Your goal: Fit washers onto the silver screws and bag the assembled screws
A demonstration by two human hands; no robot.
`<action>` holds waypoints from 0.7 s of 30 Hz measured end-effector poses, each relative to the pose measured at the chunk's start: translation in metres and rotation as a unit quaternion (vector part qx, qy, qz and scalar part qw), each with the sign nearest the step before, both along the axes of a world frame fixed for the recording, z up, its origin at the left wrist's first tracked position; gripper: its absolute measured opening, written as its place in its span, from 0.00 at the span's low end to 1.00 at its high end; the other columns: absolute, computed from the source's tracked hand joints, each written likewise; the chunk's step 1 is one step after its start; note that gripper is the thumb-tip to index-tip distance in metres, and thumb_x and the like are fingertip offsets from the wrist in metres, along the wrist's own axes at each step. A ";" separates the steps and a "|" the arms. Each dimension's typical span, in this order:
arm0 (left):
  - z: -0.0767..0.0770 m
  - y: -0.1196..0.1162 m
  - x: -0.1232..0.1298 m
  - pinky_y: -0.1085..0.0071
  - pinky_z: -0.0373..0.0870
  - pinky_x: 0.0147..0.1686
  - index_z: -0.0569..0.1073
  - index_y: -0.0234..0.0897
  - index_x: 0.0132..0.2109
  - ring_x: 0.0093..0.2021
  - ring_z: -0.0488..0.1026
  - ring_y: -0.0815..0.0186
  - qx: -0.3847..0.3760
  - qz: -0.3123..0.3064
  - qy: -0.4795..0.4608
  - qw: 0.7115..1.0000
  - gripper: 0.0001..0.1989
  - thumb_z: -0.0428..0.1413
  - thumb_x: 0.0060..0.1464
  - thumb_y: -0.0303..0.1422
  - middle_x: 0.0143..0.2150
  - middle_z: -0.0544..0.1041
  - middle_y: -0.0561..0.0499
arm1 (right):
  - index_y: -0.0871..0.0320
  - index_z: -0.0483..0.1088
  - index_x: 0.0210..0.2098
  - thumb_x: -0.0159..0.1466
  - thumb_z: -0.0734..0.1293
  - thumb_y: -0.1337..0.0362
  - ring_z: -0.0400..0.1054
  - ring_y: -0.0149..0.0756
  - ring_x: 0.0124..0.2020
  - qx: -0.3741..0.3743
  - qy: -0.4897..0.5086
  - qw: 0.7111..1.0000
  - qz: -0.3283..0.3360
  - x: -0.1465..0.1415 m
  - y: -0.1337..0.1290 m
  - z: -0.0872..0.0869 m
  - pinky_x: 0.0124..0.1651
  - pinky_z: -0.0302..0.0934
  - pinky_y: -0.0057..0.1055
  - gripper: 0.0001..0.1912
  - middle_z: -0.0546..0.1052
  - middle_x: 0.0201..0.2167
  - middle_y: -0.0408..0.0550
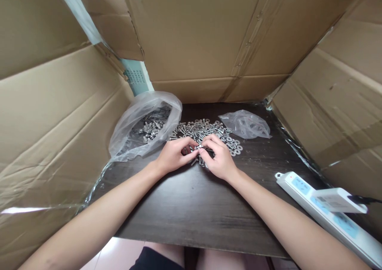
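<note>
My left hand (pixel 176 154) and my right hand (pixel 219 157) meet over the near edge of a pile of loose bolts, nuts and washers (pixel 203 128). Between the fingertips of both hands is a small metal bolt (pixel 198 147), lying roughly level. Each hand pinches it with thumb and fingers from its own side. Whether a nut or washer sits on the bolt is too small to make out for certain. Left of the pile, an open clear plastic bag (pixel 125 136) holds many bolts with parts on them (pixel 152 131).
A flatter clear plastic bag (pixel 246 123) lies right of the pile. A white power strip (pixel 304 194) with a plugged-in white adapter (pixel 340 200) and black cable runs along the right side. Cardboard walls (pixel 205 35) enclose the dark wooden table (pixel 191 210) at the back and both sides.
</note>
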State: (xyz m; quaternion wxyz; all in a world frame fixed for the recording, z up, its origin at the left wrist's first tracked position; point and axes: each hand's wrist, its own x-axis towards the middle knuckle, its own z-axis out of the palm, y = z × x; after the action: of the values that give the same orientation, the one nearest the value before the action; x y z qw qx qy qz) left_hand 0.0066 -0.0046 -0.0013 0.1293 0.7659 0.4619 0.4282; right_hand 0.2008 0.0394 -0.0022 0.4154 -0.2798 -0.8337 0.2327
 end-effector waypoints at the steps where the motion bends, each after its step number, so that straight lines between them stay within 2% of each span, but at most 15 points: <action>1: 0.000 0.000 0.000 0.76 0.72 0.30 0.76 0.36 0.43 0.27 0.76 0.72 -0.001 0.000 0.000 1.000 0.06 0.62 0.61 0.33 0.33 0.81 0.53 | 0.54 0.66 0.33 0.68 0.64 0.65 0.70 0.42 0.41 0.000 0.000 1.000 -0.002 0.000 0.000 0.000 0.45 0.66 0.40 0.06 0.72 0.37 0.49; 6: 0.001 -0.001 0.000 0.77 0.72 0.30 0.76 0.36 0.43 0.28 0.75 0.72 -0.001 -0.004 -0.004 1.000 0.05 0.61 0.61 0.33 0.33 0.80 0.53 | 0.54 0.68 0.37 0.67 0.65 0.66 0.69 0.41 0.39 -0.009 0.001 1.000 -0.008 0.000 -0.001 0.002 0.43 0.66 0.39 0.01 0.73 0.37 0.49; 13: 0.001 -0.001 0.001 0.77 0.71 0.30 0.76 0.36 0.42 0.27 0.74 0.72 0.006 -0.012 -0.001 1.000 0.05 0.61 0.61 0.33 0.32 0.79 0.54 | 0.55 0.69 0.39 0.68 0.63 0.67 0.70 0.42 0.42 -0.010 0.011 1.000 0.021 0.000 -0.001 0.002 0.45 0.67 0.39 0.03 0.72 0.40 0.50; 21: 0.003 -0.001 -0.001 0.77 0.72 0.31 0.76 0.36 0.51 0.28 0.74 0.74 0.028 -0.036 0.024 0.999 0.11 0.59 0.62 0.31 0.41 0.81 0.50 | 0.56 0.68 0.39 0.69 0.62 0.68 0.69 0.41 0.41 0.005 0.019 0.999 0.034 0.000 0.000 0.000 0.44 0.65 0.38 0.03 0.72 0.39 0.50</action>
State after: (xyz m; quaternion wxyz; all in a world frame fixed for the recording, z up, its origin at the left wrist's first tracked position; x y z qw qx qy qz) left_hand 0.0055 -0.0057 0.0019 0.1118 0.7955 0.4249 0.4172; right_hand 0.2012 0.0395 -0.0021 0.4247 -0.2449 -0.8357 0.2475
